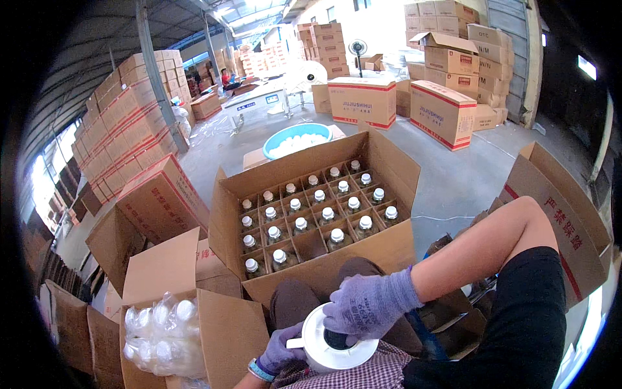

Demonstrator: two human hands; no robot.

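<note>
Warehouse floor [453, 172] | left fingers [289, 334] grasp white jug [316, 353] | right fingers [332, 314] at its mouth, grip unclear | best kept level

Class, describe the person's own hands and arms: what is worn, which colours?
The right hand and left hand wear greyish-lavender gloves, the right one marked with dark print. A light-blue band circles the left wrist. A black sleeve covers the right upper arm, ending near the elbow.
</note>
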